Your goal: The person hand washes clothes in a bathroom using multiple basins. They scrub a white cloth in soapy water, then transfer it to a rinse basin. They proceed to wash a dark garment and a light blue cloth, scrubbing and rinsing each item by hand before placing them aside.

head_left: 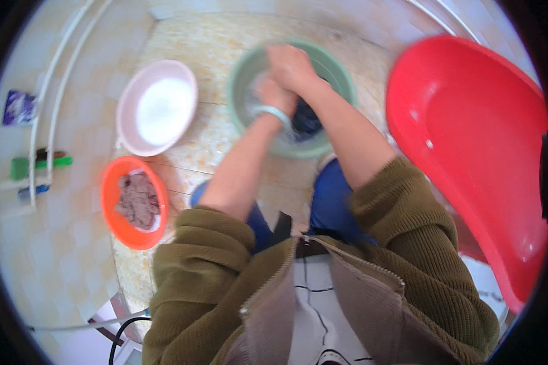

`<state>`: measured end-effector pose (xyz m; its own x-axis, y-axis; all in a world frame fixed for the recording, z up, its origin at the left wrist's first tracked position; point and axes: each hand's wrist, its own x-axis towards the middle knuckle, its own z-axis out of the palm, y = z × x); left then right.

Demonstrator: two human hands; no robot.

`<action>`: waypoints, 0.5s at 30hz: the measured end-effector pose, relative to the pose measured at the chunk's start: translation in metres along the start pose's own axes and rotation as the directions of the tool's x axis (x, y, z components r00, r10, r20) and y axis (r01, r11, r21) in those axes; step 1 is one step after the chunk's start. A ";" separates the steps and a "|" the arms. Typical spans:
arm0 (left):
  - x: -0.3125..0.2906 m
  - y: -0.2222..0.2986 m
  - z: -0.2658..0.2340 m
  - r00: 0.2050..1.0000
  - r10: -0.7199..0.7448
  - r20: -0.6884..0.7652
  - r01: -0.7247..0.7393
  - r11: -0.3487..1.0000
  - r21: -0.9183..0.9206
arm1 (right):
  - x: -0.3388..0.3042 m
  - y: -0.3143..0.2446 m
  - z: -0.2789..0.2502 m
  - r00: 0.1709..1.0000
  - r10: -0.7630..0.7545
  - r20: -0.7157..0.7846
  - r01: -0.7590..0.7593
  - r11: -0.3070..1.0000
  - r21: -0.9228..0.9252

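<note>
Both my hands are together over the green basin (342,79), blurred by motion. My right hand (292,66) is curled closed at the upper side, above and against my left hand (277,96). The left hand also looks closed, with a pale band (277,114) around its wrist. What they grip is hidden by the hands and the blur. A dark, wet-looking cloth (307,120) lies in the basin below and right of the hands, partly covered by my right forearm. A pale, cloudy patch shows left of the hands inside the basin.
A pink basin (125,121) holding whitish liquid stands at left, with an orange basin (108,207) of brownish cloth below it. A large red tub (463,115) fills the right side. Brushes (42,163) hang by white pipes (61,91) along the left wall.
</note>
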<state>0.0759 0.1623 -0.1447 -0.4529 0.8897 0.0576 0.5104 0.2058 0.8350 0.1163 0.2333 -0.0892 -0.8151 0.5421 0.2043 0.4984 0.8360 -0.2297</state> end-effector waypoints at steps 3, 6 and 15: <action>0.000 -0.005 0.001 0.998 -0.062 0.014 0.061 0.993 0.097 | -0.003 0.002 0.004 0.998 -0.013 -0.055 0.013 1.000 -0.013; -0.020 0.021 0.003 0.963 -0.239 -0.126 0.208 0.954 -0.217 | -0.026 0.034 0.013 0.969 0.244 -0.027 -0.168 0.740 0.651; -0.048 0.043 -0.090 0.989 -0.092 -0.116 0.115 0.972 0.207 | -0.032 -0.017 -0.050 0.826 0.382 0.414 -0.537 0.313 0.783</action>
<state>0.0543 0.0916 -0.0626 -0.5797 0.8136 0.0439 0.5955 0.3862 0.7044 0.1487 0.2066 -0.0440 -0.6051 0.7321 -0.3128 0.3623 -0.0967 -0.9271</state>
